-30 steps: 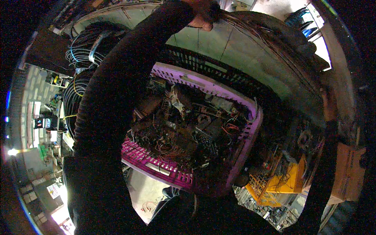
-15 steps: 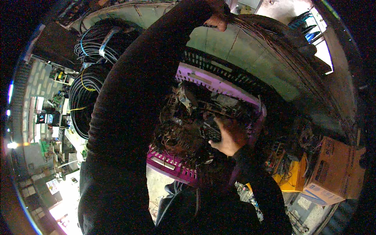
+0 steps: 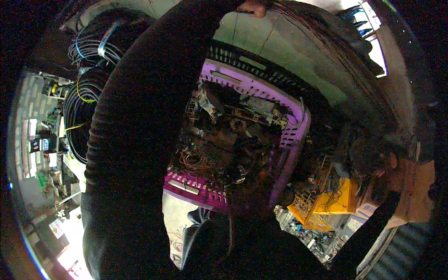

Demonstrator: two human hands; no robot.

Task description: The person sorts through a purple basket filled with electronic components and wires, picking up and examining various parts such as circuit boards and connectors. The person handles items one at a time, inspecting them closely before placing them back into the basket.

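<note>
A purple plastic basket (image 3: 298, 116) with slotted walls stands before me, full of dark, dirty scrap parts (image 3: 214, 140) and tangled copper-coloured wires (image 3: 198, 161). My left arm reaches across the view to the top, where my left hand (image 3: 254, 8) is partly cut off by the frame. Its fingers look curled at a dark edge beside a bundle of thin cables (image 3: 303, 23); what they grip is hidden. Out at the right, my right hand (image 3: 391, 162) is in shadow, next to a cardboard box (image 3: 417, 186). Its fingers and anything in them are too dark to make out.
Coils of black cable (image 3: 81, 116) hang at the left, beyond my arm. A yellow crate (image 3: 336, 200) with wires stands right of the basket, with small scrap on the floor below. A black crate rim (image 3: 266, 65) shows behind the basket, against a pale green panel (image 3: 252, 35).
My right hand has left the scrap in the basket and swung right, over to the cardboard box. My left hand stays at the top. The whole view has shifted slightly.
</note>
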